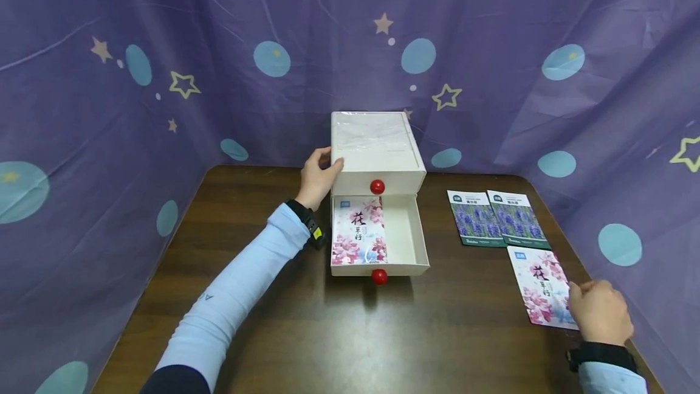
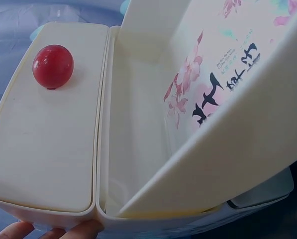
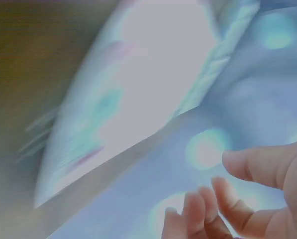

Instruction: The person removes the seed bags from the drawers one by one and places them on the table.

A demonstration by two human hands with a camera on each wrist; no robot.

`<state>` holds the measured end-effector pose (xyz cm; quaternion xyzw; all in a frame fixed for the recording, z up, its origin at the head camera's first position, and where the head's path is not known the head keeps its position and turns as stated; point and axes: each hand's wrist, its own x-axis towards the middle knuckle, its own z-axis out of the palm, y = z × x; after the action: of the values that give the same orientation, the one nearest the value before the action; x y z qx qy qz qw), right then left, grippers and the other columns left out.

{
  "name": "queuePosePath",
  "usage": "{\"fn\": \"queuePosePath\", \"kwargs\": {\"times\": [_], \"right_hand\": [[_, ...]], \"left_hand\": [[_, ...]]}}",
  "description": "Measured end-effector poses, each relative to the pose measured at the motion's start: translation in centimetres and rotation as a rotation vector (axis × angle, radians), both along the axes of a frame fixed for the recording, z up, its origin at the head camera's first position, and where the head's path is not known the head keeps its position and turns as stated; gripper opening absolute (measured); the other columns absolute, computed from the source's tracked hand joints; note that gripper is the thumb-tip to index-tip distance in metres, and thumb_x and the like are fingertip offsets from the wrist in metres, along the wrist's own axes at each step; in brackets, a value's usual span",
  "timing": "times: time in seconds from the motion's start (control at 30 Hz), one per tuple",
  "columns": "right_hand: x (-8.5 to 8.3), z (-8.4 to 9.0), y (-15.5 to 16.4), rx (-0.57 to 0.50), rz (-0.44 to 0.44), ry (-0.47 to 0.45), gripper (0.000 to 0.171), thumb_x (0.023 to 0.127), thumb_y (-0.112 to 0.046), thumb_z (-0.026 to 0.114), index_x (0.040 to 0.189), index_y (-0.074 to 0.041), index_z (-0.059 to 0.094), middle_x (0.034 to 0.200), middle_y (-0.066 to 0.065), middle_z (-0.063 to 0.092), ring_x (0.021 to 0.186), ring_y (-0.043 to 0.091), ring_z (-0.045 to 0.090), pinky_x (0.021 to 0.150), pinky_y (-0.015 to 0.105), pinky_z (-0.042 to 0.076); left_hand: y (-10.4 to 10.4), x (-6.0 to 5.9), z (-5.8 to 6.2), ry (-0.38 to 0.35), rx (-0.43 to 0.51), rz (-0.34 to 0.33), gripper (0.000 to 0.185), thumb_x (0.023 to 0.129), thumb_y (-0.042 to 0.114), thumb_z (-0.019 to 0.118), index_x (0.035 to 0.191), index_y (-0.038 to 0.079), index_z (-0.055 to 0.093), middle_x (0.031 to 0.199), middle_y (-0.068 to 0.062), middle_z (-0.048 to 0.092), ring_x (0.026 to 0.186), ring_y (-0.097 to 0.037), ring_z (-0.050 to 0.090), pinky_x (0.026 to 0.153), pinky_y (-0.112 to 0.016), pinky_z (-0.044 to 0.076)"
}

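Nearest the camera, the left hand was laid on the side of the white drawer box, with the thumb on the top edge and the fingers pressed round the wall. Its bottom drawer was pulled out, and one pink flower packet was seen lying flat in its left half; the right half was bare. The top drawer, with its red knob, was kept shut. Two purple packets were laid side by side on the table. Another flower packet lay near the right edge, touched at its edge by the loosely curled right hand; no grip was seen. It was judged thin, light, bendy and slippery, best pinched at an edge.
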<state>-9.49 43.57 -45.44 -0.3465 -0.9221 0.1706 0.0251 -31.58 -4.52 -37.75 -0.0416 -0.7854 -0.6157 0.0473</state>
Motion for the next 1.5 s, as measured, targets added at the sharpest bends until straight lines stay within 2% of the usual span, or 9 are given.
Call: {"fn": "queuePosePath", "kwargs": {"times": [0.1, 0.17, 0.3, 0.4, 0.57, 0.73, 0.9, 1.13, 1.5], "right_hand": [[-0.9, 3.0, -3.7, -0.008, 0.212, 0.221, 0.035, 0.093, -0.027, 0.052, 0.096, 0.008, 0.057, 0.085, 0.026, 0.059, 0.075, 0.04, 0.055, 0.057, 0.045, 0.04], [-1.7, 5.2, -6.4, -0.029, 0.353, 0.335, 0.033, 0.094, -0.026, 0.052, 0.096, 0.006, 0.06, 0.082, 0.021, 0.063, 0.067, 0.022, 0.058, 0.056, 0.033, 0.043], [-3.6, 9.1, -12.0, -0.186, 0.586, 0.455, 0.028, 0.095, -0.026, 0.053, 0.104, 0.0, 0.061, 0.09, 0.017, 0.065, 0.068, 0.001, 0.061, 0.057, 0.018, 0.05], [-5.3, 10.4, -15.9, -0.397, 0.766, 0.438, 0.026, 0.095, -0.02, 0.054, 0.11, 0.0, 0.058, 0.095, 0.018, 0.065, 0.077, 0.005, 0.064, 0.064, 0.021, 0.054], [-8.1, 9.4, -21.1, -0.613, 0.952, 0.159, 0.035, 0.094, -0.019, 0.055, 0.12, 0.004, 0.052, 0.103, 0.02, 0.063, 0.087, 0.024, 0.065, 0.07, 0.03, 0.055], [-10.4, 7.2, -24.3, -0.607, 0.976, -0.106, 0.052, 0.094, -0.024, 0.056, 0.132, 0.007, 0.039, 0.106, 0.021, 0.06, 0.086, 0.03, 0.065, 0.068, 0.035, 0.055], [-11.7, 5.9, -25.6, -0.739, 0.921, -0.217, 0.058, 0.093, -0.02, 0.056, 0.137, 0.009, 0.029, 0.102, 0.024, 0.061, 0.086, 0.032, 0.064, 0.069, 0.037, 0.056], [-12.1, 4.9, -25.9, -0.741, 0.869, -0.211, 0.062, 0.09, -0.02, 0.062, 0.135, 0.008, 0.029, 0.097, 0.019, 0.06, 0.076, 0.025, 0.063, 0.064, 0.033, 0.055], [-11.8, 4.4, -26.5, -0.812, 0.889, -0.121, 0.041, 0.087, -0.013, 0.064, 0.119, 0.007, 0.048, 0.08, 0.011, 0.064, 0.066, 0.018, 0.062, 0.06, 0.032, 0.055]], "left_hand": [[-0.1, -0.1, 0.0, 0.009, 0.001, 0.013, 0.047, 0.089, 0.031, 0.062, 0.13, 0.013, 0.05, 0.123, -0.01, 0.052, 0.108, -0.023, 0.052, 0.085, -0.034, 0.048], [-0.1, -0.1, 0.0, 0.012, 0.001, 0.012, 0.047, 0.089, 0.032, 0.061, 0.13, 0.014, 0.05, 0.123, -0.009, 0.052, 0.109, -0.023, 0.051, 0.085, -0.034, 0.048], [0.0, -0.2, -0.1, 0.009, 0.0, 0.0, 0.047, 0.089, 0.033, 0.061, 0.131, 0.014, 0.049, 0.123, -0.009, 0.051, 0.109, -0.023, 0.051, 0.084, -0.034, 0.048], [0.1, -0.1, -0.2, 0.005, -0.006, 0.002, 0.048, 0.089, 0.032, 0.061, 0.131, 0.013, 0.049, 0.123, -0.01, 0.051, 0.108, -0.024, 0.051, 0.084, -0.035, 0.048], [0.2, 0.0, -0.3, 0.007, -0.013, -0.003, 0.047, 0.09, 0.032, 0.06, 0.131, 0.013, 0.049, 0.123, -0.01, 0.051, 0.11, -0.024, 0.051, 0.085, -0.035, 0.048], [0.4, 0.0, -0.3, 0.008, -0.019, 0.005, 0.046, 0.09, 0.031, 0.06, 0.131, 0.013, 0.049, 0.123, -0.01, 0.051, 0.11, -0.023, 0.05, 0.085, -0.035, 0.047], [0.4, 0.0, -0.2, 0.005, -0.022, 0.016, 0.046, 0.09, 0.031, 0.06, 0.131, 0.013, 0.049, 0.123, -0.01, 0.051, 0.11, -0.022, 0.05, 0.086, -0.034, 0.048], [0.3, -0.1, 0.0, 0.003, -0.02, 0.028, 0.047, 0.089, 0.031, 0.061, 0.13, 0.013, 0.05, 0.122, -0.01, 0.053, 0.109, -0.022, 0.051, 0.085, -0.034, 0.048], [0.3, 0.1, 0.0, 0.005, -0.02, 0.028, 0.047, 0.089, 0.032, 0.061, 0.13, 0.013, 0.05, 0.123, -0.011, 0.053, 0.11, -0.023, 0.051, 0.086, -0.035, 0.047]]}}
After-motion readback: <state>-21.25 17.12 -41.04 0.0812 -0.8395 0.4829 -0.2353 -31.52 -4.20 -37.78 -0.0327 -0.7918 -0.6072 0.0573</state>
